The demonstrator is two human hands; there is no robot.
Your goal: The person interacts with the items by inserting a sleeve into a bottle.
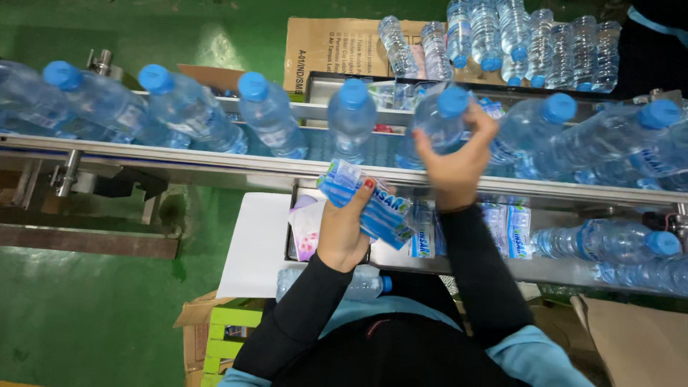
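Clear plastic water bottle (pixel 438 118) with blue cap stands on the steel conveyor (pixel 215 163), at 12 o'clock from the right hand (pixel 457 161), whose fingers wrap its body. Judged light but slick and easily dented; hold mid-body, below the shoulder. The left hand (pixel 344 229) pinches a fanned stack of blue-and-white sleeve labels (pixel 369 204). More labels (pixel 510 228) lie at 3 o'clock in the steel tray (pixel 459 264). A brown carton (pixel 322 46) sits at 11 o'clock.
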